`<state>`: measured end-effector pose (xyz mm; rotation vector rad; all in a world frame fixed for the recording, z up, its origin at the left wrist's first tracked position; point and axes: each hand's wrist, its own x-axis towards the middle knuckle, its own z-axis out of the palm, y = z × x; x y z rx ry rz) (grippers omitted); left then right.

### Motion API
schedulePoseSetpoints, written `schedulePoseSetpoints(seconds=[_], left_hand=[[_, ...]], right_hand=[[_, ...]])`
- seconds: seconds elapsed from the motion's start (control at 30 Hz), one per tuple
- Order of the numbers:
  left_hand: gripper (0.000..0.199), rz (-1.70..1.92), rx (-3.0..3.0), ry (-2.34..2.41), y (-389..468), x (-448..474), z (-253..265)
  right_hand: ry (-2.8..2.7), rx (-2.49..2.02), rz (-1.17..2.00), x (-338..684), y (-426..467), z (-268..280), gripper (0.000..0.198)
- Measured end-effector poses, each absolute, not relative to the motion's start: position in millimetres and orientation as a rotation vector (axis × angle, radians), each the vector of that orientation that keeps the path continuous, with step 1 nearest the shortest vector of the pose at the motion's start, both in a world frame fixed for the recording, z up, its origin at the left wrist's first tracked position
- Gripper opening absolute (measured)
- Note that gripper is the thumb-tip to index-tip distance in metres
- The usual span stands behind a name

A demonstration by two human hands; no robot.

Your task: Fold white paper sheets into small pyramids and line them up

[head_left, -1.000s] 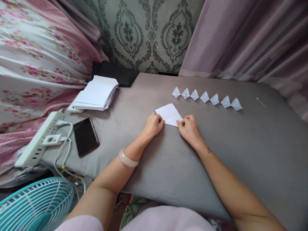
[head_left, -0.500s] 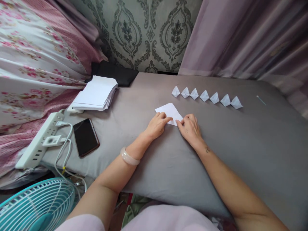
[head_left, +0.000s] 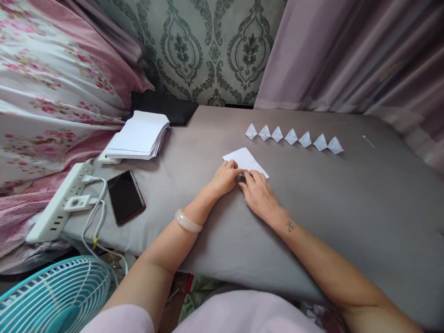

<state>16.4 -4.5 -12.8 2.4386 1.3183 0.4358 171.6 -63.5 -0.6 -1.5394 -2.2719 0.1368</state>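
A white sheet of paper (head_left: 245,158), folded along its near edge, lies flat on the grey cloth. My left hand (head_left: 225,177) bears on its left part with curled fingers, holding it against the surface. Close beside it, my right hand (head_left: 258,192) has its fingertips bent onto the near fold, the thumb at the edge below. The fingers of both hands nearly meet and cover part of that fold. Beyond the sheet, several small folded white paper pieces (head_left: 291,137) stand in a slanting row.
A stack of white paper (head_left: 138,134) lies at the back left, near a black flat item (head_left: 173,108). In front of it are a phone (head_left: 125,197) and a power strip (head_left: 60,203) with cables. A turquoise fan (head_left: 55,296) stands lower left. A thin stick (head_left: 368,141) lies far right.
My right hand has slid left along the near edge, from the sheet's right corner to beside my left hand. The right corner now lies uncovered. My left hand stays on the paper.
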Motion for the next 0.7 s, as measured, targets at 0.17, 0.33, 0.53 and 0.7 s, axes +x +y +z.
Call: schedulePoseSetpoints(seconds=[0.17,0.33,0.53,0.7], left_hand=[[0.042,0.445,2.37,1.475,-3.7,15.9,-15.5],[0.046,0.52,2.231,1.662,-6.7,14.9,-13.7],[0.069,0.506,2.049,1.736,-1.1,8.7,-8.5],[0.079,0.649,1.943,1.698,11.8,3.0,-11.7]], right_hand=[[-2.363,-1.636,0.118,159.5,-72.6,1.3,0.046],[-2.367,-1.761,0.07,161.5,-75.3,4.8,0.048],[-2.289,-1.864,0.032,166.3,-79.6,5.9,0.051],[-2.266,-1.844,-0.019,163.9,-80.0,2.6,0.047]])
